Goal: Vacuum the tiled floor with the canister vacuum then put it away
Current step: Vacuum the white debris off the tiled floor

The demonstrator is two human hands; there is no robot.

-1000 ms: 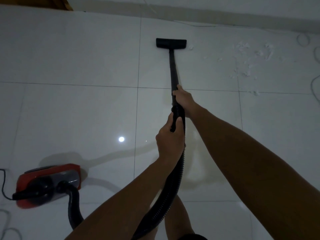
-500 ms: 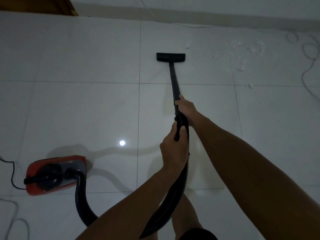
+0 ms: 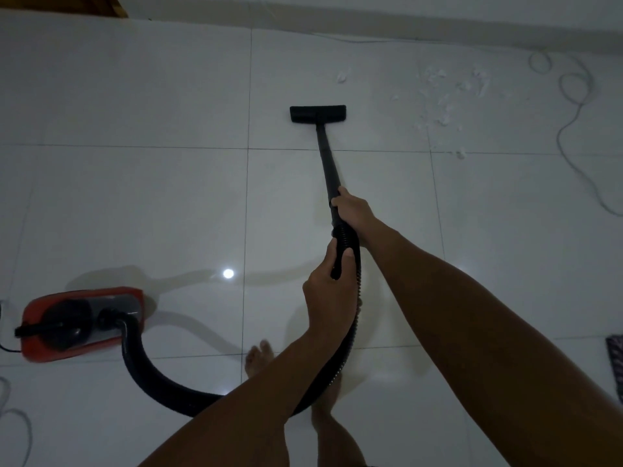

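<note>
Both hands clamp the black vacuum: right hand (image 3: 352, 214) around the wand (image 3: 326, 160), left hand (image 3: 328, 294) around the ribbed hose (image 3: 350, 332) behind it. Floor nozzle (image 3: 318, 114) lies flat on the tiled floor (image 3: 135, 197); red canister (image 3: 82, 323) sits at lower left. White debris (image 3: 441, 96) lies right of the nozzle, apart.

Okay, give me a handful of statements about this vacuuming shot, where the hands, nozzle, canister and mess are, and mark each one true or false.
1. Both hands grip the vacuum: right hand on the wand, left hand on the hose. True.
2. The floor nozzle sits on top of the white debris. False: the debris lies apart, to the nozzle's right.
3. The red canister is on the floor at the person's left. True.
4. The hose is detached from the canister. False: it plugs into the canister's top.
5. A loose cable lies on the tiles at the far right. True.
</note>
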